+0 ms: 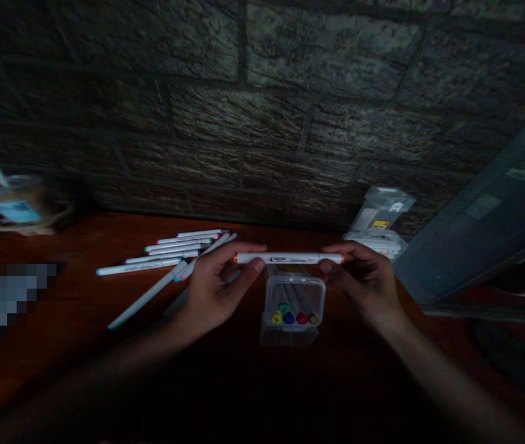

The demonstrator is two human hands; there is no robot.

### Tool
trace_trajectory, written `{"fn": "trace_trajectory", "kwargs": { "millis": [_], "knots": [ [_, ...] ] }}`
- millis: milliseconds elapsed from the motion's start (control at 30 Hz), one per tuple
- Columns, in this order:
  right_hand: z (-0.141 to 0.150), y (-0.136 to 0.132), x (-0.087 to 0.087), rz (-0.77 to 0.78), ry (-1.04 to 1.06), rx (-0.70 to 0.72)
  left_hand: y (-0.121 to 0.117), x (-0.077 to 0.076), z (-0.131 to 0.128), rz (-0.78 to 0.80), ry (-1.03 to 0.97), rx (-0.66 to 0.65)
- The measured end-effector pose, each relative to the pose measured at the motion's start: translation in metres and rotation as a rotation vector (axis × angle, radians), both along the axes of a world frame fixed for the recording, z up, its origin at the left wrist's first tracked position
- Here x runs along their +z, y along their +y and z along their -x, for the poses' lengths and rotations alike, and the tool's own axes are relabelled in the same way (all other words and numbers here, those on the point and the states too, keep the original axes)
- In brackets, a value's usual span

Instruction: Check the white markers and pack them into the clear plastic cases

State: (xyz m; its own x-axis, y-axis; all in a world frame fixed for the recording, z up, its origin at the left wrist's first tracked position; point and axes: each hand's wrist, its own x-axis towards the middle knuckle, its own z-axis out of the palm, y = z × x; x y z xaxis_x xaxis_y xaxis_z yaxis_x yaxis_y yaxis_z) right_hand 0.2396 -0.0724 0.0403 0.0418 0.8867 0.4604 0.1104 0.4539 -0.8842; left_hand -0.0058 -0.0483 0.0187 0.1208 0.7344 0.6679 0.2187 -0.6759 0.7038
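A white marker (290, 258) with orange ends lies level between my hands. My left hand (216, 283) pinches its left end between thumb and fingers. At the other end, my right hand (366, 280) grips it the same way. Just below the marker is a clear plastic case (268, 302), its open end facing me. Several markers (289, 314) lie inside it, showing yellow, green, blue, red and tan ends. Beside my left hand, loose white markers (179, 246) with coloured ends are spread on the table, and one long white marker (145, 299) lies slanted nearer to me.
Behind the brown table (82, 308) rises a dark brick wall (267, 123). A drink cup (13, 200) with a straw stands at the left. Another clear case (380, 213) and a plastic-wrapped bundle (378, 242) sit at the back right, by a grey metal panel (470, 209).
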Motion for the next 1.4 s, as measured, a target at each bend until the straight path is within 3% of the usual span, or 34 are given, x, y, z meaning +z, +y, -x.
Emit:
{"fn": "trace_trajectory", "kwargs": {
  "millis": [333,567,800,1167,1400],
  "knots": [
    [0.0028,-0.0018,0.002,-0.039,-0.055,-0.045,-0.005,0.0071,-0.0042,-0.004,-0.037,-0.027],
    [-0.0004,-0.0013,-0.0015,0.032,0.014,-0.005,-0.0031,0.0048,-0.0033,0.119,-0.126,-0.091],
    [-0.0007,0.0011,-0.0053,0.046,0.041,-0.026,-0.003,0.0067,-0.0055,0.099,-0.118,-0.041],
    [-0.0023,-0.0004,0.0045,0.188,0.235,0.136,0.0027,0.002,-0.0007,0.28,-0.353,-0.294],
    [-0.0024,0.0004,0.001,0.157,0.196,0.129,0.0034,-0.0008,-0.0003,0.199,-0.214,-0.204]
  ]
}}
